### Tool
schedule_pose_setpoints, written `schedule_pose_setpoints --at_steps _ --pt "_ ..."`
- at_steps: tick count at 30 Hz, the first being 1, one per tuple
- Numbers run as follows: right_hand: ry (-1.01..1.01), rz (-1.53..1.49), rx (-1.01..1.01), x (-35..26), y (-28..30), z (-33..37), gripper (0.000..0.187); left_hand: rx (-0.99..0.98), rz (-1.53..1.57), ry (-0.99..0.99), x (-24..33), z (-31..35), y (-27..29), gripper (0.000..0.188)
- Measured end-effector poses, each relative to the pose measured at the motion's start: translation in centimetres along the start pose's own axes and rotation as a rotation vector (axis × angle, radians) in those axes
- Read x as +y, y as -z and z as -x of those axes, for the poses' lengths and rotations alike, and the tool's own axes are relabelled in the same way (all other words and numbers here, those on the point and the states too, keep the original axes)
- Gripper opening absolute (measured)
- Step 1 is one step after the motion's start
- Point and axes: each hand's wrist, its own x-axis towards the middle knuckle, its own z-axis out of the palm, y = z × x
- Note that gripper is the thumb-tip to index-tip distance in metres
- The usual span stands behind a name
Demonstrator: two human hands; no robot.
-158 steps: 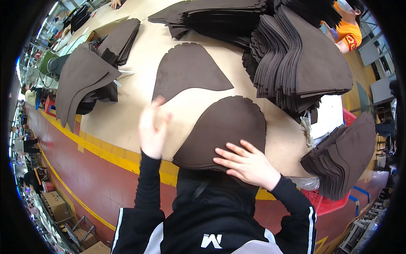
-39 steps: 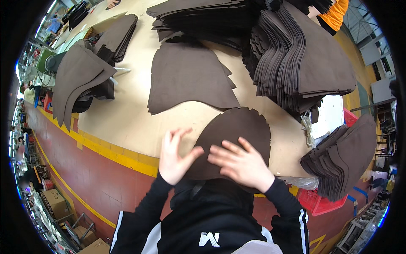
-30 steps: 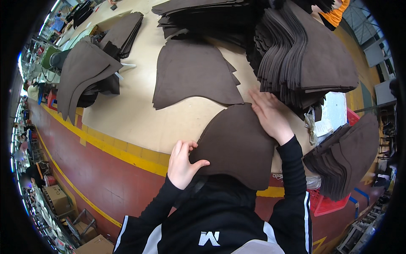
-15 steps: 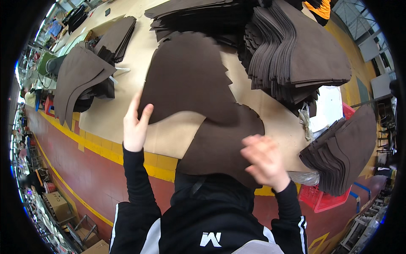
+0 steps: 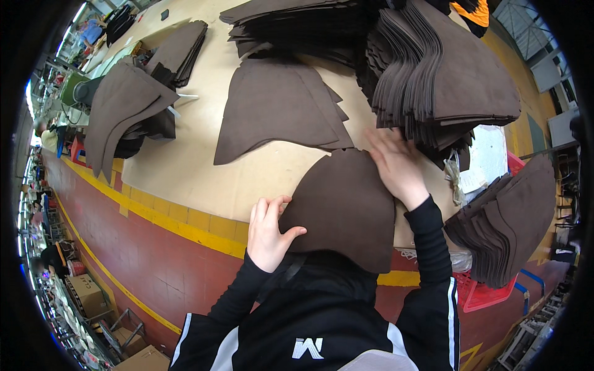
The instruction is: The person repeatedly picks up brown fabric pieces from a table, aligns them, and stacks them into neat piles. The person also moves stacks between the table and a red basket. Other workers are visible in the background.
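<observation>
A dark brown, round-topped flat panel (image 5: 343,204) lies at the table's near edge, in front of my body, its curved lower edge over the edge. My left hand (image 5: 267,232) is at its left side, fingers bent and thumb apart, the thumb over the panel's margin. My right hand (image 5: 396,164) lies flat along its upper right edge, fingers stretched out and slightly blurred. Just beyond, more brown panels (image 5: 272,111) lie overlapped, their notched right edges staggered. Whether other panels lie under the near one is hidden.
A tall fanned stack of brown panels (image 5: 470,80) stands at the far right, beside another pile (image 5: 297,28). More panels (image 5: 124,105) hang over the table's left end. At right, a panel bundle (image 5: 504,222) rests over a red basket (image 5: 479,294). Yellow lines mark the red floor (image 5: 167,247).
My left hand has moved right and nearer, my right hand farther away. The rounded panel over the far ones is gone from there; a rounded outline now shows in front of me.
</observation>
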Motion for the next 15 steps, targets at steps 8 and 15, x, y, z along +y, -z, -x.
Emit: schedule_pose_setpoints --at_steps 8,15 --pt "0.173 -0.110 0.369 1.0 1.5 8.4 0.047 0.080 0.198 -0.105 -0.9 -1.2 0.2 0.022" --pt "0.433 -0.131 0.219 -1.3 2.6 11.4 0.050 0.431 0.266 -0.184 -2.6 -7.6 4.9 0.018"
